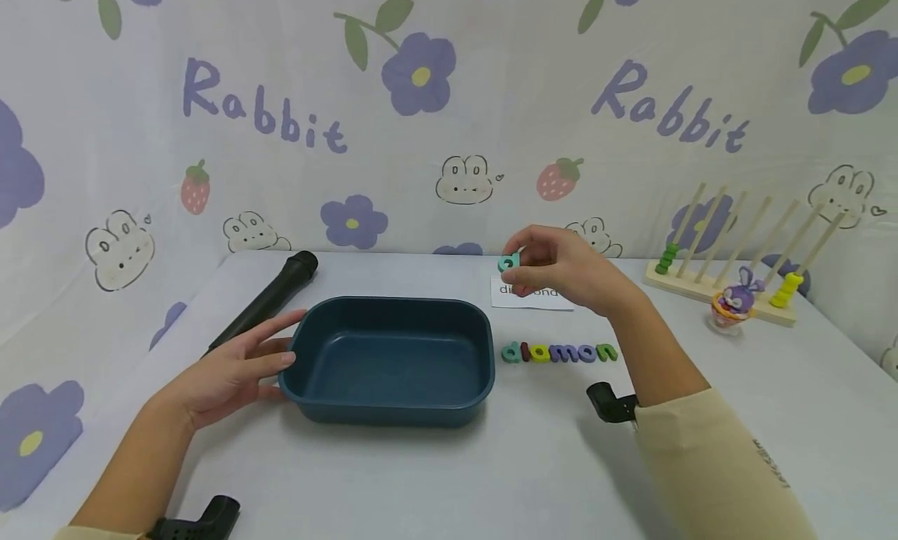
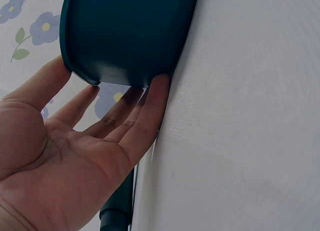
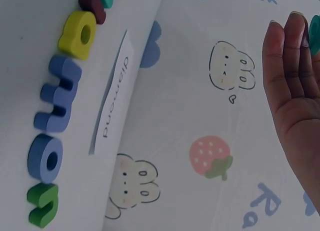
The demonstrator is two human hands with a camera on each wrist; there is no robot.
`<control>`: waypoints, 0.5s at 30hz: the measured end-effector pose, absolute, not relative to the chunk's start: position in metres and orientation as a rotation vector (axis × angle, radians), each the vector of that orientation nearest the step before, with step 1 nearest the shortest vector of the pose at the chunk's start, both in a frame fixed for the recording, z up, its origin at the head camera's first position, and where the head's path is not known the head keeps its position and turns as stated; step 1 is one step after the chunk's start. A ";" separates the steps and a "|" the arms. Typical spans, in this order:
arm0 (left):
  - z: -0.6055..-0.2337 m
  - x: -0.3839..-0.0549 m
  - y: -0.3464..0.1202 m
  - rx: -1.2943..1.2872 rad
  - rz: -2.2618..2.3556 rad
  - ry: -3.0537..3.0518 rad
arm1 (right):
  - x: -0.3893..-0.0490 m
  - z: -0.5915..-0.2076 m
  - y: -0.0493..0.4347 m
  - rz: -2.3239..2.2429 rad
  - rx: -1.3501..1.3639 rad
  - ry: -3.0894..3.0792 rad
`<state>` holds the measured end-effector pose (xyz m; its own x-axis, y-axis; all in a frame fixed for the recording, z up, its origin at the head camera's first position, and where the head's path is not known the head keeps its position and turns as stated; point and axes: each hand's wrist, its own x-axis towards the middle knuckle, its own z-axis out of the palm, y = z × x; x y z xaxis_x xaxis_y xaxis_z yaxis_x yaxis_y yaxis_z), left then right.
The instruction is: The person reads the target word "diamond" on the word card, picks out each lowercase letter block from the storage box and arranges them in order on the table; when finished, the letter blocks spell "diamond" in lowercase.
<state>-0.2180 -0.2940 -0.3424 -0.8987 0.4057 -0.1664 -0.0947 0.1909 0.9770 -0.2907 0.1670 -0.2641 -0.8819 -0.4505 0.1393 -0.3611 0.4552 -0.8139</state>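
Observation:
My right hand (image 1: pixel 564 269) is raised in front of the paper card (image 1: pixel 540 300) and pinches a teal toy letter (image 1: pixel 507 262) between thumb and fingers. Its full shape is partly covered by the fingers. Below, a row of coloured toy letters (image 1: pixel 563 354) on the table reads "diamon". Part of the card's printed word is hidden in the head view, but the right wrist view shows "diamond". My left hand (image 1: pixel 242 365) touches the left end of a dark blue basin (image 1: pixel 389 417) with spread, fairly straight fingers (image 2: pixel 157 98), its thumb at the rim.
A black microphone-like stick (image 1: pixel 270 294) lies behind my left hand. At the back right stands a wooden peg rack (image 1: pixel 701 287) with green and yellow beads, a small purple bunny figure (image 1: pixel 737 300) before it. A printed cloth (image 1: pixel 463 119) hangs behind the white table (image 1: pixel 393 485).

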 end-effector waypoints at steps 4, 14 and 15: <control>-0.344 -0.219 -0.294 0.291 1.751 2.090 | -0.288 -0.266 0.176 -1.394 -0.697 2.624; -0.345 -0.220 -0.295 0.298 1.752 2.089 | -0.282 -0.271 0.197 -1.349 -0.654 2.640; -0.345 -0.220 -0.295 0.301 1.752 2.090 | -0.281 -0.271 0.199 -1.340 -0.652 2.640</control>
